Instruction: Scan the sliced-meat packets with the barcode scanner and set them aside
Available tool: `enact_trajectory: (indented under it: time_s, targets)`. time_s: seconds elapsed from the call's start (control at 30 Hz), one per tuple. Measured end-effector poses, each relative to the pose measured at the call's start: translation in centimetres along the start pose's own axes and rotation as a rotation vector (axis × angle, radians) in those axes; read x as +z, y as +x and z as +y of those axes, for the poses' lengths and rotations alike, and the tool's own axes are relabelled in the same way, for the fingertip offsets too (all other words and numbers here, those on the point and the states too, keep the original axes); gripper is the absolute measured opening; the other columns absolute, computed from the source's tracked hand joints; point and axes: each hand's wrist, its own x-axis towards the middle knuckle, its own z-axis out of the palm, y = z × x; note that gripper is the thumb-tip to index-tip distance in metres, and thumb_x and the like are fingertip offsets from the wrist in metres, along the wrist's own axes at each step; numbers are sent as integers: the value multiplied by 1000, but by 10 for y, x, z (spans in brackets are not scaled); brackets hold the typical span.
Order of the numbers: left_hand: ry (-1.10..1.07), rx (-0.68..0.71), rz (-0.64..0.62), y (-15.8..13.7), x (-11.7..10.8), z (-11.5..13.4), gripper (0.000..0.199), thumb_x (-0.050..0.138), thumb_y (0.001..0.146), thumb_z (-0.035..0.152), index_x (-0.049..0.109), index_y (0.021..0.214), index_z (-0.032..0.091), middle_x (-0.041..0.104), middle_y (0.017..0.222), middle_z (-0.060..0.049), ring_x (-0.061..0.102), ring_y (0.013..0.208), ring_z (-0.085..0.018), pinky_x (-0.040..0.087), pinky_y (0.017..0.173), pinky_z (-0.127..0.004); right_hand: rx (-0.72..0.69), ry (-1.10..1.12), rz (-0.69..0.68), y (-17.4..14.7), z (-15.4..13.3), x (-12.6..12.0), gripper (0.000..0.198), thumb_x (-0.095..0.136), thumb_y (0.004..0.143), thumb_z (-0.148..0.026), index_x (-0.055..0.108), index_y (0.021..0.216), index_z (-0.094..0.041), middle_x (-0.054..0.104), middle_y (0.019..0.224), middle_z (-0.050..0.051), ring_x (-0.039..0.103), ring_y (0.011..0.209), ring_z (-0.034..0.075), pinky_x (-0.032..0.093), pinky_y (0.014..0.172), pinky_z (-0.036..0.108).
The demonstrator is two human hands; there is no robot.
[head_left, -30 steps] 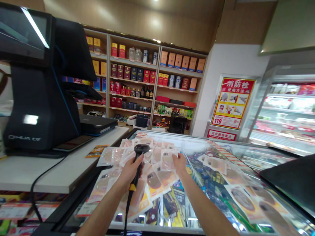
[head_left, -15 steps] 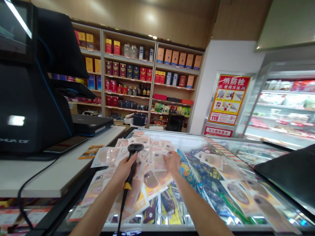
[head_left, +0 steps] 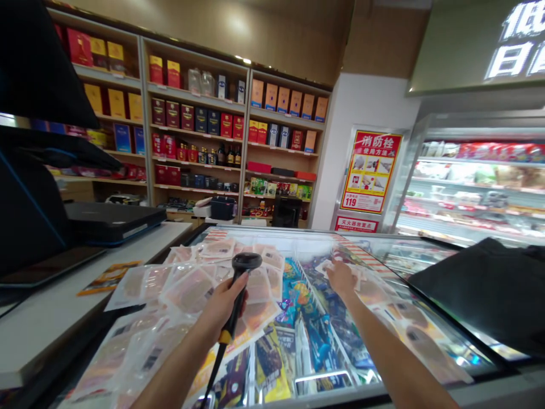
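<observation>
My left hand (head_left: 227, 304) is closed around the handle of a black barcode scanner (head_left: 247, 261), its head upward and its cable running down toward me. Beneath it, many flat clear packets (head_left: 191, 292) with pale round contents and barcode labels lie overlapping on the glass top of a chest freezer (head_left: 306, 236). My right hand (head_left: 344, 279) is at the far end of a second, smaller spread of similar packets (head_left: 404, 318) on the right. Its bent fingers are at a whitish packet; blur hides whether they grip it.
Bagged frozen goods (head_left: 272, 363) show through the glass. At left, a counter (head_left: 42, 318) carries a dark checkout machine (head_left: 29, 193) and an orange packet (head_left: 108, 277). A black cloth-like object (head_left: 481, 289) lies at right. Shelves of boxes (head_left: 196, 116) stand behind.
My right hand has moved right, from the left spread of packets to the right one. The left hand still holds the scanner. The view has turned slightly right.
</observation>
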Motion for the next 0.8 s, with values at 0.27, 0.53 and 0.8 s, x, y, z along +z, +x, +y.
enact_trajectory:
  time_s: [0.27, 0.53, 0.8]
  targets:
    - [74, 16, -121, -1, 30, -4, 35, 49, 65, 50, 45, 56, 16, 46, 41, 5, 41, 34, -7, 32, 35, -18, -104, -227, -160, 6, 34, -6, 36, 31, 76, -37, 54, 97, -21, 52, 106, 11, 41, 104, 28, 26, 81, 53]
    - [80, 5, -148, -6, 42, -2, 29, 49, 69, 44, 45, 60, 17, 46, 45, 6, 42, 34, -6, 31, 35, -18, -66, -263, -197, -1, 20, -18, 38, 45, 66, -41, 58, 92, -17, 57, 98, 13, 45, 99, 30, 27, 82, 51]
    - [74, -6, -136, -9, 38, 1, 29, 49, 68, 43, 44, 57, 17, 46, 44, 6, 42, 34, -6, 32, 35, -18, -55, -187, -349, 10, 30, -14, 27, 55, 55, -34, 61, 77, -19, 61, 88, 9, 50, 93, 28, 34, 76, 42]
